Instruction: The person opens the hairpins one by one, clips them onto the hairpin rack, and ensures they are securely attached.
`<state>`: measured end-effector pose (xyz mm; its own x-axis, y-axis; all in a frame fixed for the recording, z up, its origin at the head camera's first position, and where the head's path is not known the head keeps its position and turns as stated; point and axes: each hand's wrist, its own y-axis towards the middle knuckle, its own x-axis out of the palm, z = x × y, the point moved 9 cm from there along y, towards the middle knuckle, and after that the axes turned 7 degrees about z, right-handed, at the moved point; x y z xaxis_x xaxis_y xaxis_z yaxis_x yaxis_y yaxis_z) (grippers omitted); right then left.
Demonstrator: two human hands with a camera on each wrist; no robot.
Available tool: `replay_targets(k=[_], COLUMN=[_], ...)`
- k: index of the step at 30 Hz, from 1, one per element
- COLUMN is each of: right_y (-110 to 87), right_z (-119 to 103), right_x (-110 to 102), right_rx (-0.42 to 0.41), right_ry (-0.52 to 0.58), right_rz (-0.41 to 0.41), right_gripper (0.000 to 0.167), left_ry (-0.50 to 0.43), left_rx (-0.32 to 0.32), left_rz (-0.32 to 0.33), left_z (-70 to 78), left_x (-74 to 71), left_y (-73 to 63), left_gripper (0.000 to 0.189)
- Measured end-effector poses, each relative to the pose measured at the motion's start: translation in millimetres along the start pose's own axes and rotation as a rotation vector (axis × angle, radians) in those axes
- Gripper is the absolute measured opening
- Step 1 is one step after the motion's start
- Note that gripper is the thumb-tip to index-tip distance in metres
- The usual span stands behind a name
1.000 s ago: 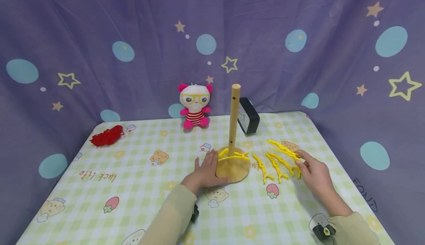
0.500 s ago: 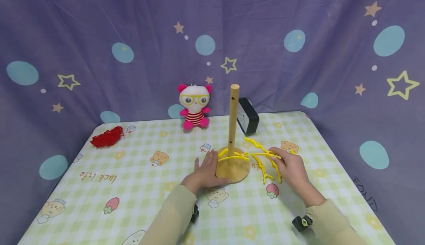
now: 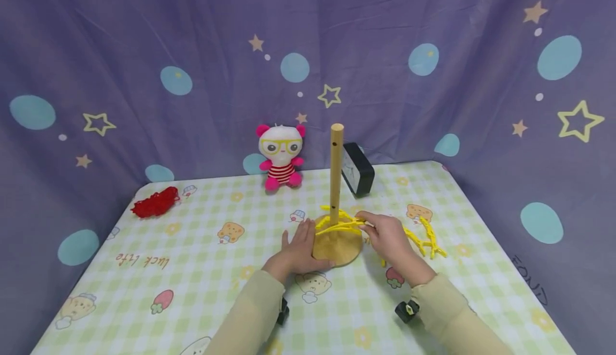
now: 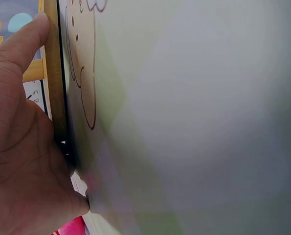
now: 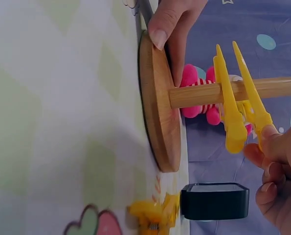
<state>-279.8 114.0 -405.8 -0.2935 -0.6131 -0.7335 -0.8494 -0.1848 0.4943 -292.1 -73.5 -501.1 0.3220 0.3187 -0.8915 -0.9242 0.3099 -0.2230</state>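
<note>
A wooden post (image 3: 336,176) rises upright from a round wooden base (image 3: 338,251). My left hand (image 3: 294,248) rests against the left side of the base, fingers extended and thumb along its front edge. Low on the post sits a yellow branch-shaped piece (image 5: 227,93), fixed across it. A second yellow branch piece (image 5: 251,88) is pinched by its end between the thumb and fingers of my right hand (image 3: 391,240). It points left and overlaps the post just above the first piece in the right wrist view. Dark holes show in the post.
More yellow branch pieces (image 3: 428,242) lie on the checked tablecloth to the right, partly hidden by my right hand. Behind the post stand a black clock (image 3: 358,170) and a panda plush (image 3: 280,154). A red stringy heap (image 3: 156,203) lies at the far left.
My right hand has picked up a yellow branch piece from the right and carried it left to the post. My left hand has stayed on the base.
</note>
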Motion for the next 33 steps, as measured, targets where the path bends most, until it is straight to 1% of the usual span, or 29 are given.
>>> replay_targets(k=[4, 9, 12, 16, 19, 23, 27, 31, 33], right_y=[4.0, 2.8, 0.0, -4.2, -8.1, -13.8, -19.4, -26.8, -31.1], right_z=[-4.2, -2.4, 2.7, 10.2, 15.7, 23.1, 29.9, 37.8, 44.0], right_x=[6.5, 14.3, 18.4, 19.7, 16.2, 9.6, 0.8, -11.0, -16.1], right_rx=[0.009, 0.038, 0.066, 0.105, 0.135, 0.150, 0.130, 0.111, 0.118], right_ry=[-0.010, -0.005, 0.034, 0.107, 0.132, 0.127, 0.115, 0.107, 0.097], right_rz=[-0.024, -0.103, -0.163, -0.214, -0.227, -0.234, -0.214, -0.188, -0.186], right_gripper=[0.025, 0.029, 0.036, 0.051, 0.057, 0.054, 0.050, 0.046, 0.046], left_ry=[0.004, 0.003, 0.003, 0.000, 0.002, 0.002, 0.003, 0.008, 0.000], left_rx=[-0.004, -0.003, 0.000, 0.002, -0.006, -0.018, -0.014, -0.002, 0.006], left_rz=[-0.001, -0.010, -0.006, 0.004, -0.005, -0.009, -0.012, -0.012, -0.003], left_z=[-0.5, -0.2, 0.6, 0.5, -2.1, -3.3, -3.7, -6.1, -3.7], left_x=[0.0, 2.6, 1.3, -0.8, 2.6, 4.3, 4.8, 8.5, 5.7], left_y=[-0.2, 0.3, -0.4, -0.7, 1.5, 1.9, 2.7, 5.6, 3.7], left_gripper=[0.118, 0.117, 0.118, 0.117, 0.119, 0.121, 0.120, 0.121, 0.120])
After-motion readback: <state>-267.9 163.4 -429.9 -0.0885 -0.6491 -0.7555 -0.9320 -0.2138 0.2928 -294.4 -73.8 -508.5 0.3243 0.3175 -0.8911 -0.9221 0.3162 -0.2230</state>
